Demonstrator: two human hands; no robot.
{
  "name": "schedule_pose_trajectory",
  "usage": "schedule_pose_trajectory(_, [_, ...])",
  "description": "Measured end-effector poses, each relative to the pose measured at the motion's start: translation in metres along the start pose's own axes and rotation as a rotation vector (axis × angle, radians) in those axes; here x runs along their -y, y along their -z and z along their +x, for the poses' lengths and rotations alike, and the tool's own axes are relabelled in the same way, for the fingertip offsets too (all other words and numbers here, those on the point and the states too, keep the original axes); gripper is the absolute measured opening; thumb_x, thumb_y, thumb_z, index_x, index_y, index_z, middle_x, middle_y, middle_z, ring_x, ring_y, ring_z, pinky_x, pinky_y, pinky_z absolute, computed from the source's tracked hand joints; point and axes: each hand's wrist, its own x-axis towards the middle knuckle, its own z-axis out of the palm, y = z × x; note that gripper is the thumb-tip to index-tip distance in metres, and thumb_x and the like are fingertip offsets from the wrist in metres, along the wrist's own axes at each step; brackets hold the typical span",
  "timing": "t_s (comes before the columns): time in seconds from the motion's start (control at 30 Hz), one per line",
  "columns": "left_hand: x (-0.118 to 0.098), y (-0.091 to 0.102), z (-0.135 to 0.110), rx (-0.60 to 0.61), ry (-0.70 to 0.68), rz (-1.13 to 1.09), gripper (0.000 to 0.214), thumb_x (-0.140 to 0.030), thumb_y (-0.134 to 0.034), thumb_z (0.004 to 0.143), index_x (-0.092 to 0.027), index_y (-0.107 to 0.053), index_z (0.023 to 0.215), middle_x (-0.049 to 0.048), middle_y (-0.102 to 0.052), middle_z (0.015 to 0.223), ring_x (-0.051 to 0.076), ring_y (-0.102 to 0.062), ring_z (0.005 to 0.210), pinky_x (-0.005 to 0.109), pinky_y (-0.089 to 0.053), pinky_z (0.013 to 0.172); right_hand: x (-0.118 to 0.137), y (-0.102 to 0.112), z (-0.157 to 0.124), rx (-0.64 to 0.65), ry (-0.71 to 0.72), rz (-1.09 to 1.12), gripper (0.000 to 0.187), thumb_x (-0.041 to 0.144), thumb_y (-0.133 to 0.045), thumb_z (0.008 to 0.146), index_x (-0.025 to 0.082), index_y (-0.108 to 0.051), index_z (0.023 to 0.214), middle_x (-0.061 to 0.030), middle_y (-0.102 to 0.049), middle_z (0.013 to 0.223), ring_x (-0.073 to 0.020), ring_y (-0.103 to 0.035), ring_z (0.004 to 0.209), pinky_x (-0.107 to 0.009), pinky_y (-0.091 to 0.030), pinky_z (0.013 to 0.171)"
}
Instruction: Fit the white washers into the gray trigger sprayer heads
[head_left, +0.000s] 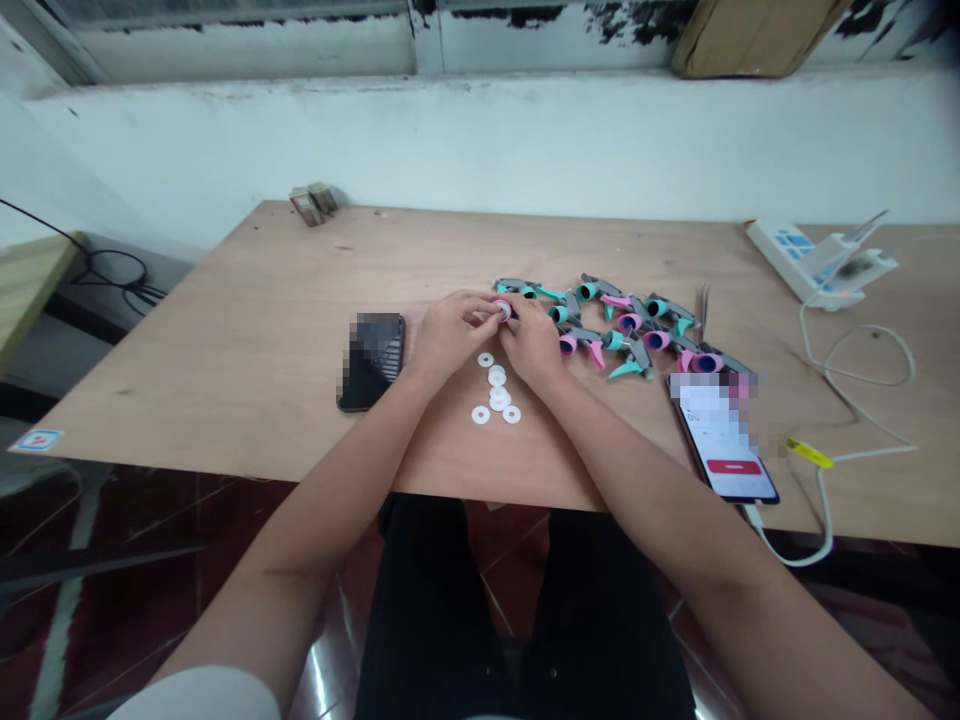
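Observation:
My left hand [450, 335] and my right hand [532, 342] meet over the plywood table [225, 340], their fingers pinching a small pink plastic ring [503, 311] with a white centre. Just below my hands lie several flat white washers [496, 392], some stacked or overlapping. To the right of my right hand is a heap of small grey plastic parts [615, 322] with teal and pink pieces. My fingers hide part of the ring.
A smartphone [373, 360] lies left of my hands, and another with a lit screen [724, 445] lies at the right. A white power strip [799, 258] and white cable [862, 380] are at the right. Small packets [313, 203] stand at the back edge.

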Motion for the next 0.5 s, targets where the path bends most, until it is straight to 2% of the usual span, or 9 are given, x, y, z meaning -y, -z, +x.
schedule_pose_trajectory(0.27, [-0.0008, 0.0015, -0.0005, -0.042, 0.053, 0.022, 0.011, -0.026, -0.084, 0.090, -0.029, -0.088, 0.100, 0.0047, -0.083, 0.123, 0.022, -0.079, 0.102, 0.037, -0.067, 0.095, 0.0034, 0.0017, -0.0008, 0.006, 0.009, -0.021, 0.043, 0.012, -0.054, 0.094, 0.025, -0.072, 0.131, -0.0106, -0.079, 0.129, -0.0331, -0.067, 0.126, -0.052, -0.057, 0.108])
schedule_pose_trajectory(0.4, [0.0033, 0.0017, -0.0004, -0.036, 0.065, 0.066, 0.009, -0.029, -0.084, 0.090, -0.029, -0.089, 0.098, 0.0042, -0.084, 0.122, 0.021, -0.080, 0.092, 0.037, -0.067, 0.092, 0.0028, 0.0011, -0.0005, 0.009, 0.008, -0.031, 0.044, 0.011, -0.054, 0.093, 0.026, -0.073, 0.130, -0.0100, -0.080, 0.129, -0.0331, -0.067, 0.126, -0.052, -0.057, 0.108])
schedule_pose_trajectory(0.5, [0.0083, 0.0002, -0.0005, -0.011, 0.049, 0.067, 0.011, -0.028, -0.082, 0.092, -0.030, -0.089, 0.100, 0.0037, -0.084, 0.122, 0.021, -0.080, 0.093, 0.036, -0.067, 0.092, 0.0036, 0.0005, -0.0005, 0.022, 0.004, -0.033, 0.047, 0.009, -0.054, 0.090, 0.025, -0.074, 0.130, -0.0102, -0.080, 0.127, -0.0337, -0.068, 0.126, -0.052, -0.057, 0.109])
